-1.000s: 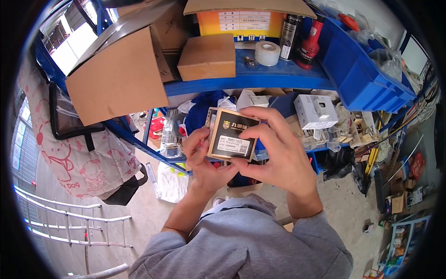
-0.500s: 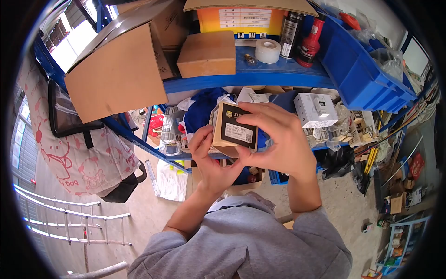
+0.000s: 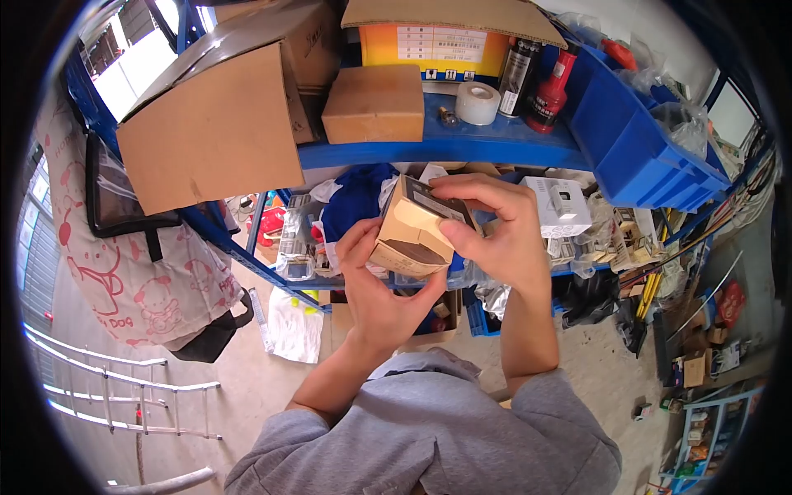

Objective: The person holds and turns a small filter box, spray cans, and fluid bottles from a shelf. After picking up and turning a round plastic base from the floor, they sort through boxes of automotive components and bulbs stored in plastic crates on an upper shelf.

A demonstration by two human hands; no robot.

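Note:
Between my two hands is a small tan cardboard box (image 3: 410, 224), tilted, with a black printed panel and a white label on its upper side. A dark curved gap shows at its near end, beside a loose-looking flap. My left hand (image 3: 375, 297) grips the box from the left and below, with the thumb under its near edge. My right hand (image 3: 499, 231) has its fingers over the black panel and its thumb pressed at the flap side. What lies inside the box cannot be made out.
Behind the hands runs a blue shelf (image 3: 462, 154) with a brown carton (image 3: 375, 103), a tape roll (image 3: 477, 103), a red bottle (image 3: 551, 95) and a blue bin (image 3: 635, 124). Below it a white box (image 3: 557, 206) stands among bagged parts. A metal ladder (image 3: 124, 392) is at left.
The box has been tipped, so its black labelled face now points up and away and its tan side with a gap shows. My right thumb has moved onto the flap.

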